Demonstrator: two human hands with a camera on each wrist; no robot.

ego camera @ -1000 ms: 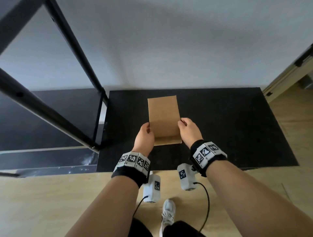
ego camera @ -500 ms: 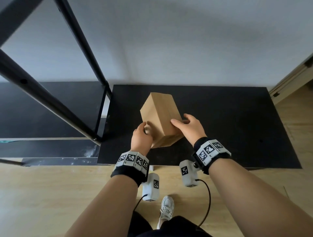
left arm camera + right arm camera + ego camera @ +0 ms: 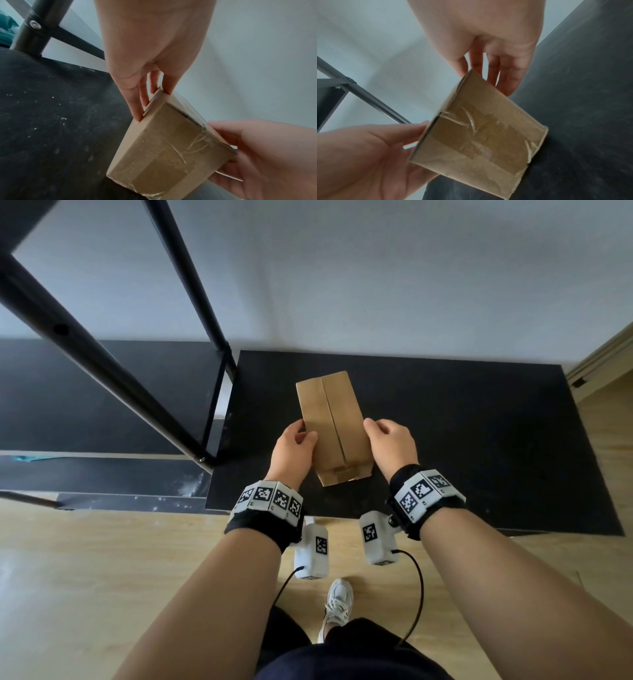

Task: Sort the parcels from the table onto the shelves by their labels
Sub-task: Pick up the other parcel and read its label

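Parcel is held above the black surface, gripped at its sides by left hand and right hand. No label is visible (taped seam up); rotation should be slow, both grips kept firm.

The box has been turned over between the two hands above the tabletop. A second ago a plain face pointed up; half a second ago it stood on edge; now the taped seam faces up. The left hand and right hand have shifted their grip to its long sides.
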